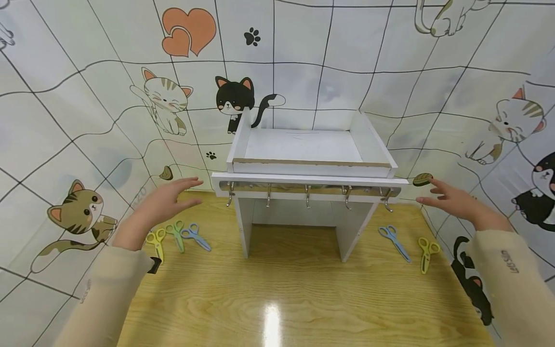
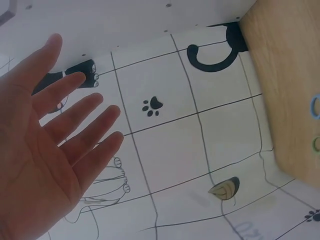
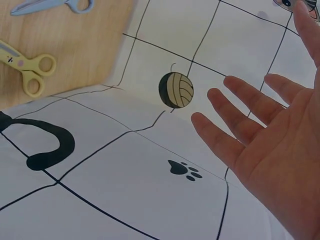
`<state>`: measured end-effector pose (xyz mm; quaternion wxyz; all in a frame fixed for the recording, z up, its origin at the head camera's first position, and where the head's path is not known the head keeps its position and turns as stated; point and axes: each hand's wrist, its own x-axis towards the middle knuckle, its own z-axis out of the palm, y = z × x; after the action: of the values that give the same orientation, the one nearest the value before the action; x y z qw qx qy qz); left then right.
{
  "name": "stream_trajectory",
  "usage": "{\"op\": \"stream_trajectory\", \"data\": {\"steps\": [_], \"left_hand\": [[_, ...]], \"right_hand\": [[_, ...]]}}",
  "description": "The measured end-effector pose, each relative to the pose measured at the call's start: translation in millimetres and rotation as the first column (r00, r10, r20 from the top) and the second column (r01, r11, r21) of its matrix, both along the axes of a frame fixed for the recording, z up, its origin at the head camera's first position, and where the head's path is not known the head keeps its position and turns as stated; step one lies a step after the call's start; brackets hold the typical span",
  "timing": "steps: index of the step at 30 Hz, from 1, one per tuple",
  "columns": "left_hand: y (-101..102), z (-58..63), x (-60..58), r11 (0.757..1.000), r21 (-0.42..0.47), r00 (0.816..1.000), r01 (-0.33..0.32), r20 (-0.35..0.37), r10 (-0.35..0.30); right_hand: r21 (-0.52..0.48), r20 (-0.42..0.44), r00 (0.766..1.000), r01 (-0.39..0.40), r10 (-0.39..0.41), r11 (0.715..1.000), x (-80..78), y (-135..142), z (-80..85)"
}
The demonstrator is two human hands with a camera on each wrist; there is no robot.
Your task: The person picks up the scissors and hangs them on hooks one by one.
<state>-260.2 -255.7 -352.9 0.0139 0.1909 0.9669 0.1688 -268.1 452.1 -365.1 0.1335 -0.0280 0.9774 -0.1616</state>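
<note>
A white shelf stand (image 1: 299, 169) with a tray-like top and a row of metal hooks (image 1: 308, 196) along its front stands on a wooden table. To its left, my left hand (image 1: 166, 200) hovers with fingers extended, touching nothing; the left wrist view shows the bare palm (image 2: 45, 145). My right hand (image 1: 453, 200) is held up on the other side, apart from the stand, and its palm (image 3: 280, 150) is also bare. Under the left hand lie yellow scissors (image 1: 157, 242), green scissors (image 1: 176, 235) and blue scissors (image 1: 196, 236). Below the right hand are blue scissors (image 1: 394, 242) and yellow scissors (image 1: 427, 254).
The wood-grain tabletop (image 1: 303, 299) extends in front of the stand. Behind and at both sides rises a white sheet (image 1: 299, 86) printed with grid lines and cartoon cats. Between the stand's two legs there is an opening.
</note>
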Motion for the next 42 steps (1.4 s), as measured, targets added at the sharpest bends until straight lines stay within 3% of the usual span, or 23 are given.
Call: {"op": "stream_trajectory", "data": {"steps": [13,22,29,33,38,42], "left_hand": [[16,-46.5,7.0,0.994,0.076,0.995,0.080,-0.060,-0.075],[30,-69.7,9.4,0.991,0.114,0.997,0.073,-0.025,-0.071],[51,-87.2,14.2,0.977,0.189,0.995,0.100,-0.002,-0.102],[65,-91.2,19.7,0.948,0.301,0.992,0.104,0.039,-0.121],[77,-98.8,22.0,0.885,0.458,0.984,0.089,0.096,-0.148],[83,-106.6,22.7,0.848,0.525,0.979,0.076,0.124,-0.164]], "right_hand": [[-0.029,0.029,1.000,0.007,-0.006,1.000,4.4,8,-25.4],[-0.026,0.027,1.000,-0.015,0.016,1.000,3.3,15,-49.1],[-0.040,0.072,0.997,-0.013,0.016,0.999,12.9,20,-71.7],[-0.037,0.078,0.997,-0.002,0.005,0.999,18.3,21,-81.7],[-0.045,0.057,0.998,-0.011,0.014,0.999,23.5,24,-94.4],[-0.065,0.073,0.997,-0.012,0.017,0.998,28.3,26,-105.6]]}}
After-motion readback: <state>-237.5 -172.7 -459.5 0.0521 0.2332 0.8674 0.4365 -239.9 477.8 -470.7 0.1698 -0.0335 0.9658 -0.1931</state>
